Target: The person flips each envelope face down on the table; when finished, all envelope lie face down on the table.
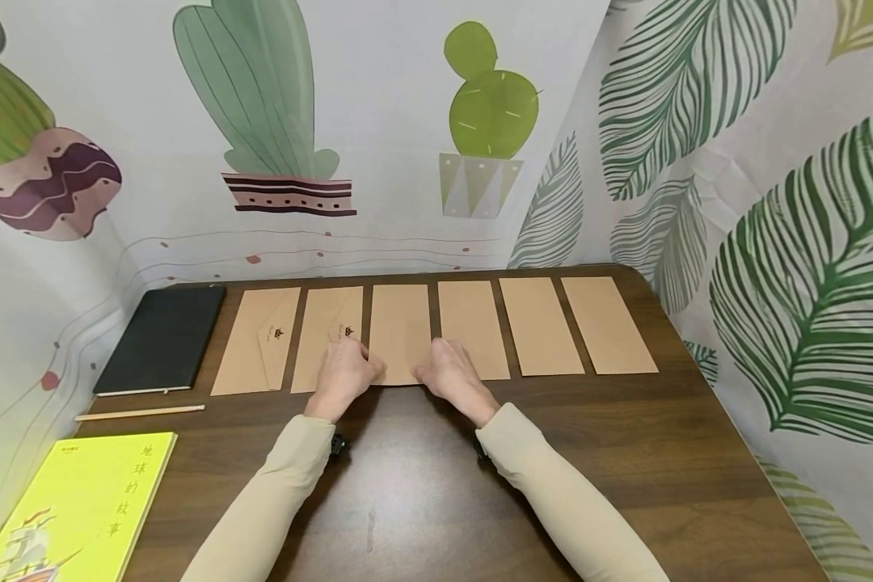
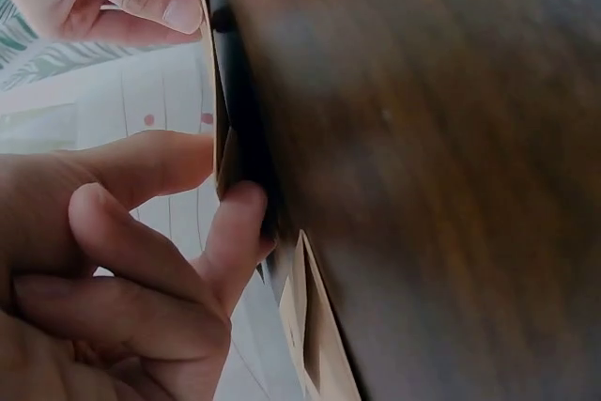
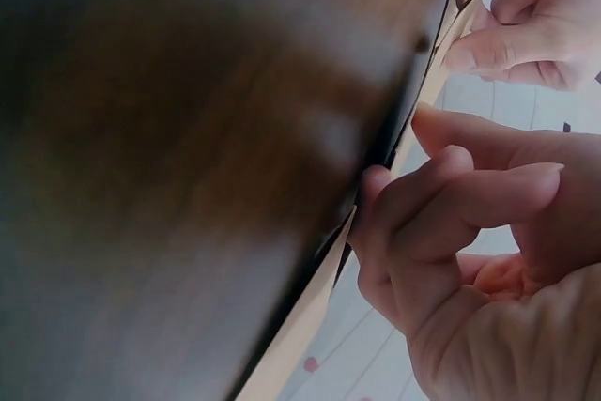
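A plain brown envelope (image 1: 400, 323), third from the left in a row, lies between both hands. Its near left corner is pinched between thumb and finger of my left hand (image 1: 343, 370). At the near right corner my right hand (image 1: 457, 378) pinches the same envelope. From the left wrist view, the near edge of the envelope (image 2: 222, 129) appears raised slightly off the table. To its left, two envelopes (image 1: 258, 335) show flaps printed with a small crown; my left hand covers part of the nearer one. Several plain envelopes (image 1: 541, 327) lie to the right.
A black notebook (image 1: 162, 339) lies at the far left of the brown table (image 1: 422, 501). Below it are a pencil (image 1: 141, 413) and a yellow book (image 1: 80, 501). A patterned cloth (image 1: 393, 121) hangs behind the table's back edge.
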Motion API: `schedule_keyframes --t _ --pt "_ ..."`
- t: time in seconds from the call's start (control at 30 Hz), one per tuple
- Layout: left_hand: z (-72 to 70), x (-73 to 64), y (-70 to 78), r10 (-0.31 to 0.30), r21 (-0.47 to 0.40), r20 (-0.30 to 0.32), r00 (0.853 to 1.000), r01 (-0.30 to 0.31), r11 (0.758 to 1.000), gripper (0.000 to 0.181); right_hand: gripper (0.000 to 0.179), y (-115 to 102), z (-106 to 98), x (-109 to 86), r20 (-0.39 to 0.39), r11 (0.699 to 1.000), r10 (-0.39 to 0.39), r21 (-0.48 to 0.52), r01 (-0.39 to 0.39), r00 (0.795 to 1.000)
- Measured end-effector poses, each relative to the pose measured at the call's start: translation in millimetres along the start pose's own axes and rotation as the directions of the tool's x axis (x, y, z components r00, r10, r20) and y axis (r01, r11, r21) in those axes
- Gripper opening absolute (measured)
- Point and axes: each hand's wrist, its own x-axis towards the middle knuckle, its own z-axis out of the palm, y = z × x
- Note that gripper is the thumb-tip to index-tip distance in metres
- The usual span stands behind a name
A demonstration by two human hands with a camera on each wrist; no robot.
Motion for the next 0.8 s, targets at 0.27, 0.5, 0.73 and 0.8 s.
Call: schedule_keyframes --t 0.27,0.5,0.73,0.8 --pt "-9.2 -10.7 14.7 0.007 -0.003 0.016 1.0 -0.007 1.0 0.04 0.04 13 14 15.3 -0.021 0.994 -0.079 -0.074 0.078 0.997" --pt "5.5 0.6 4.4 0.067 0.076 0.001 0.998 -0.067 0.995 0.045 0.043 15 17 14.9 -0.038 0.981 -0.132 -0.146 0.125 0.991" --pt "-0.3 -5.4 9.6 0.094 0.066 0.008 0.996 -0.094 0.993 0.033 0.041 17 18 15.5 -0.053 0.984 -0.132 -0.126 0.125 0.99" --pt "-12.7 -17.1 18.9 0.076 0.035 0.008 0.997 -0.076 0.996 0.023 0.033 17 18 13.1 -0.086 0.984 -0.152 -0.106 0.143 0.985"
